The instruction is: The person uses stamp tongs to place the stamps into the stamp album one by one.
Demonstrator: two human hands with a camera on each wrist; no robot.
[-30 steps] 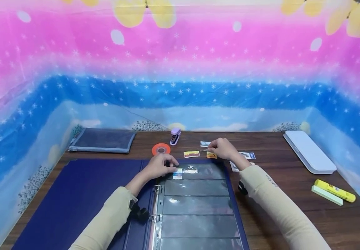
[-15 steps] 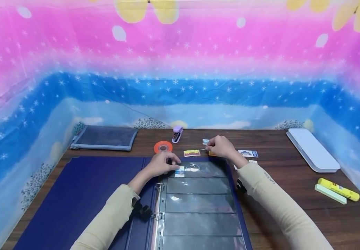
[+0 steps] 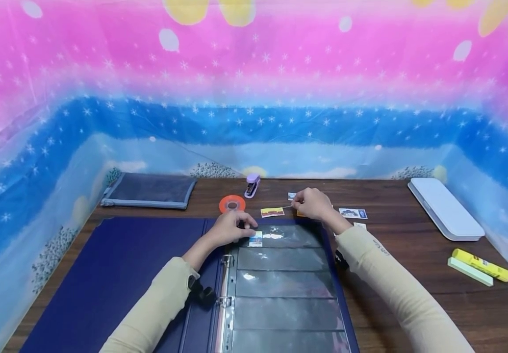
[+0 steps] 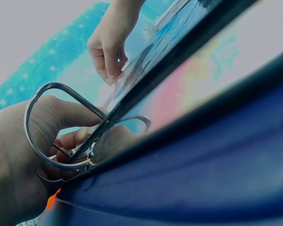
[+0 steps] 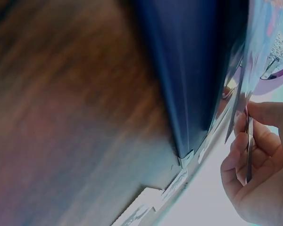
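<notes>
**Left hand (image 3: 229, 229) at the binder page, right hand (image 3: 317, 203) pinching tweezers (image 5: 249, 150)**

Your left hand reaches across the open blue binder (image 3: 113, 264), its thumb apart from the index finger, at the top inner corner of the pocketed page (image 3: 285, 282). The thumb tip meets the upper left of a small blue stamp (image 3: 256, 239), which lies at the left end of the top row. You cannot tell whether it sits inside the pocket, or whether your fingers grip the page edge behind it.

Farther out, just past the page's top edge, your right hand holds the tweezers narrowly between thumb and fingers, the other fingers curled towards the palm. The tip points left, at the right edge of a yellow-and-red stamp (image 3: 272, 212) flat on the table; contact is too fine to make out. An orange stamp (image 3: 301, 214) shows partly under the hand, and another printed stamp (image 3: 353, 214) lies to its right.

Beyond your left hand is an orange tape roll (image 3: 225, 202), and behind that, near the patterned cloth (image 3: 254, 73), stands a purple stapler (image 3: 252, 185).
</notes>
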